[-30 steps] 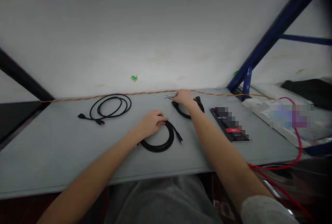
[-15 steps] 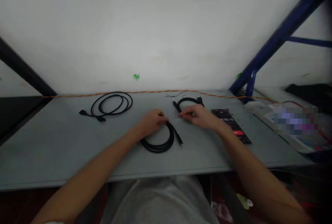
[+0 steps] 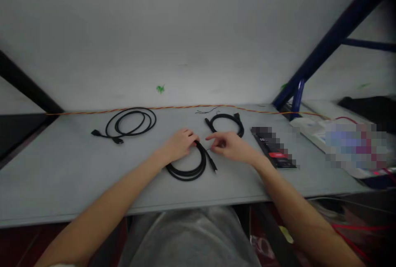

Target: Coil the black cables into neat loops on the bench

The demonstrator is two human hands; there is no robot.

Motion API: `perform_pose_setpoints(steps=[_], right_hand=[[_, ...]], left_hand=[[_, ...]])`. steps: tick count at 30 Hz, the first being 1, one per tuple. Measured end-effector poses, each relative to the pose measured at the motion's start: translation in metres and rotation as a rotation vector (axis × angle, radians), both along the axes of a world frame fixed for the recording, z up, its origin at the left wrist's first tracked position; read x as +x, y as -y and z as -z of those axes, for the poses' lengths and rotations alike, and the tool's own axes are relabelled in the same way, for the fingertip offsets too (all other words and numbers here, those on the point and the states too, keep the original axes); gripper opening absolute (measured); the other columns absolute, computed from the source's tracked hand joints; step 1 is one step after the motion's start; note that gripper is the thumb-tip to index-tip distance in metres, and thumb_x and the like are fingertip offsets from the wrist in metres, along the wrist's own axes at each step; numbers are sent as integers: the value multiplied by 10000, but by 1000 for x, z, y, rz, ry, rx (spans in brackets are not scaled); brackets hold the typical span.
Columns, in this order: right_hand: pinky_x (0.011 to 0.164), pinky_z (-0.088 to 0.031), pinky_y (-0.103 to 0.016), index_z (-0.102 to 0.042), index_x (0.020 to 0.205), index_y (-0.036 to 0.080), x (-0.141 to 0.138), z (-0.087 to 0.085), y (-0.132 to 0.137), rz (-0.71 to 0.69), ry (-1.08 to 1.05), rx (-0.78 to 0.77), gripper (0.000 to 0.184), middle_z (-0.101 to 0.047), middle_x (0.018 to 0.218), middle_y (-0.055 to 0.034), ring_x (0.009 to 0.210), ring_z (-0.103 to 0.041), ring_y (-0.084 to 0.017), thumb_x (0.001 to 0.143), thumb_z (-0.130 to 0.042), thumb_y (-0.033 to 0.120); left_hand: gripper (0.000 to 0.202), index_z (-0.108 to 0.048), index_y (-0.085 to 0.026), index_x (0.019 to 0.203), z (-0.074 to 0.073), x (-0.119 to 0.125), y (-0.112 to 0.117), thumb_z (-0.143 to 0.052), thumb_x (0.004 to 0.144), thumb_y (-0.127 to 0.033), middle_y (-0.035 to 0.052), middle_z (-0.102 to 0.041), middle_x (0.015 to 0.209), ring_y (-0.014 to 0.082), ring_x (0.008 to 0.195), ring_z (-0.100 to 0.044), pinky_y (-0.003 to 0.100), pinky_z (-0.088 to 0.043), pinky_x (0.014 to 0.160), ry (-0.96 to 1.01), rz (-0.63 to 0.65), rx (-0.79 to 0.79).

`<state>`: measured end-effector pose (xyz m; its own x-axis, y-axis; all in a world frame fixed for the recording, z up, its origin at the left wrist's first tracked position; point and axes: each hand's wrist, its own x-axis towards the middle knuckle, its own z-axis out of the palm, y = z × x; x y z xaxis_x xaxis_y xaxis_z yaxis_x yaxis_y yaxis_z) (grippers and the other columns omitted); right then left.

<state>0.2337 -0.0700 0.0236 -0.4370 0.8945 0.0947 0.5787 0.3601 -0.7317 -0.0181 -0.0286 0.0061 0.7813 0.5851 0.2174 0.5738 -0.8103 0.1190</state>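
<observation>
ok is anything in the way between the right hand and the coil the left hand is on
Nothing bulky visible: the right hand is just right of the front coil, with only a thin dark strand and the coil's own connector end on that side. The back coil lies beyond the hand, out of the way.

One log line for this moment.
left hand: holding front cable coil; right hand: thin tie at fingertips; back left coil, back right coil: lying on table

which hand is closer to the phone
Right. The right hand is just left of the phone, with a gap between; the left hand is farther left, fingers on the front cable.
</observation>
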Motion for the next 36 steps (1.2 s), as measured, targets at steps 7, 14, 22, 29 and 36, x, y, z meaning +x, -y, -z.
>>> perform_pose_setpoints(steps=[7, 14, 22, 29, 36], right_hand=[[709, -519, -277, -732, 1211, 166, -10, 6, 0, 37, -90, -11, 391, -770, 828, -29, 725, -678, -171, 829, -652, 184], [751, -542, -283, -692, 1290, 180, -10, 7, 7, -69, -142, -82, 431, -786, 928, -47, 814, -710, -182, 863, -646, 210], [735, -526, -302, -738, 1175, 161, -3, 7, 15, 7, -31, 65, 310, -759, 921, -65, 775, -666, -183, 893, -621, 213], [651, -448, -292, -772, 919, 180, -6, 3, 17, -51, 62, 134, 170, -709, 856, -55, 702, -605, -167, 912, -604, 208], [659, -435, -290, -735, 904, 186, -7, 8, 17, -66, 85, 112, 149, -679, 829, -40, 708, -582, -167, 938, -654, 306]], left_hand=[[254, -663, -168, 1142, -3, -1, 3, -507, 956, -93, 98, -659, 1096, 241, 1060, -580, 369, -477, 973, 5, 9, 19], [348, -732, -201, 1165, 0, -3, 0, -531, 912, -70, 89, -681, 1047, 238, 1017, -591, 364, -493, 935, 39, 15, -9], [439, -774, -240, 1171, 0, -4, 3, -542, 860, -35, 86, -682, 1067, 237, 1006, -605, 369, -508, 928, 56, 2, -4], [409, -760, -235, 1221, -1, -4, 9, -542, 901, -103, 98, -641, 1080, 239, 1003, -600, 374, -514, 923, 86, 14, 14], [311, -775, -211, 1169, -1, -1, 12, -534, 1002, -318, 114, -638, 1055, 237, 990, -609, 392, -508, 934, 140, 1, 34]])
